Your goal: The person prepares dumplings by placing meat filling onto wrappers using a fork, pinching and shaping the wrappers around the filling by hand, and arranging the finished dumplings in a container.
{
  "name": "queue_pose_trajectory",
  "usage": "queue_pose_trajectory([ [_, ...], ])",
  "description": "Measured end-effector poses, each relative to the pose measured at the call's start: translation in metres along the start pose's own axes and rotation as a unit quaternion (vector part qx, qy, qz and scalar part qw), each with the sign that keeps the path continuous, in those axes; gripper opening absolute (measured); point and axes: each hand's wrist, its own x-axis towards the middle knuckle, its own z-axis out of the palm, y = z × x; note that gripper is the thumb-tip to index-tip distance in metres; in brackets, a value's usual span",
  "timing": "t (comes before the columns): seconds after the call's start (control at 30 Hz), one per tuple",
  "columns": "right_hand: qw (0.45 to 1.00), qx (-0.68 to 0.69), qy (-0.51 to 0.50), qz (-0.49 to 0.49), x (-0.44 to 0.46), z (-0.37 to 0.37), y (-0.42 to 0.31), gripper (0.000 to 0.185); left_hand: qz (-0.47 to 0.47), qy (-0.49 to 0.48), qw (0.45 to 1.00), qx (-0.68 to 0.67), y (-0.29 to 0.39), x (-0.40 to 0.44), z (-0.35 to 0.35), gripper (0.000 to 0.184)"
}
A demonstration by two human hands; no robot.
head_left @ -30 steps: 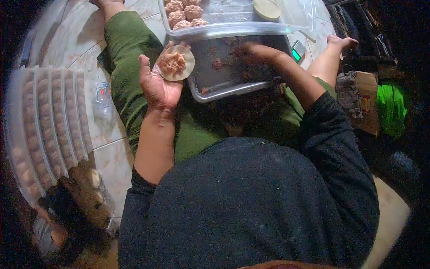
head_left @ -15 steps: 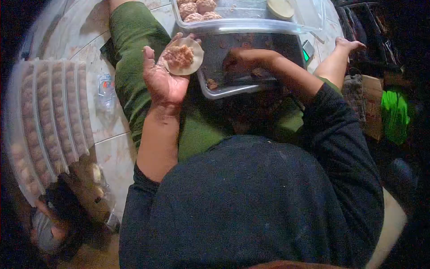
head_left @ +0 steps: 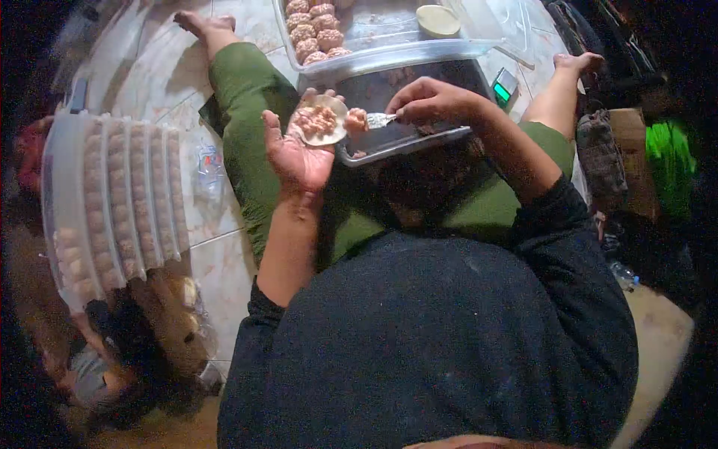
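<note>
My left hand (head_left: 303, 161) is palm up, its fingers stretched under a round dumpling wrapper (head_left: 338, 135). Minced meat filling (head_left: 315, 120) lies spread over the middle of the wrapper. Just to the right, my right hand (head_left: 434, 101) grips a silvery spoon (head_left: 380, 120) near its end. A lump of filling (head_left: 357, 120) clings to the spoon's tip, close to the wrapper's edge. Below the spoon stands a plastic tub (head_left: 404, 144) with a dark inside and bits of filling in it.
Beyond the tub, a clear container (head_left: 389, 54) holds rows of filled dumplings (head_left: 327, 39) and a stack of round wrappers (head_left: 438, 21). A small scale (head_left: 505, 86) with a green display sits right. Stacked clear boxes (head_left: 123, 202) of dumplings stand left, near a plastic bag (head_left: 209, 172).
My right hand has risen out of the tub and now shows a spoon with a lump of filling, brought left beside the wrapper. My left hand still holds the wrapper. The view has shifted.
</note>
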Motion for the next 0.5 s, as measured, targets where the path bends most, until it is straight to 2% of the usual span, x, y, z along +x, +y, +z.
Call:
queue_pose_trajectory([
  [0.07, 0.99, -0.035, 0.07, -0.121, -0.016, 0.006, -0.017, 0.025, -0.024, -0.025, 0.999, -0.02, -0.009, -0.008, 0.013, 0.077],
  [0.1, 0.976, -0.005, 0.087, -0.199, -0.021, 0.008, -0.02, 0.022, -0.028, -0.035, 0.999, -0.025, -0.016, -0.011, 0.021, 0.078],
  [0.2, 0.944, -0.131, 0.219, -0.209, -0.044, 0.031, -0.028, 0.023, 0.002, -0.101, 0.992, 0.077, -0.037, -0.011, 0.032, 0.078],
  [0.23, 0.926, -0.172, 0.265, -0.208, -0.05, 0.043, -0.032, 0.025, 0.01, -0.123, 0.986, 0.109, -0.041, -0.017, 0.039, 0.066],
  [0.27, 0.863, -0.264, 0.303, -0.308, -0.051, 0.055, -0.034, 0.025, 0.032, -0.121, 0.981, 0.151, -0.047, -0.022, 0.046, 0.06],
  [0.33, 0.849, -0.345, 0.333, -0.221, -0.065, 0.077, -0.039, 0.024, 0.076, -0.114, 0.962, 0.235, -0.057, -0.029, 0.059, 0.05],
  [0.37, 0.858, -0.343, 0.336, -0.184, -0.08, 0.087, -0.047, 0.023, 0.066, -0.104, 0.973, 0.194, -0.057, -0.028, 0.057, 0.042],
  [0.47, 0.866, -0.355, 0.337, -0.099, -0.109, 0.092, -0.057, 0.026, 0.072, -0.066, 0.969, 0.226, -0.057, -0.028, 0.051, 0.041],
  [0.5, 0.853, -0.357, 0.358, -0.127, -0.116, 0.09, -0.058, 0.025, 0.079, -0.07, 0.963, 0.249, -0.055, -0.025, 0.05, 0.046],
])
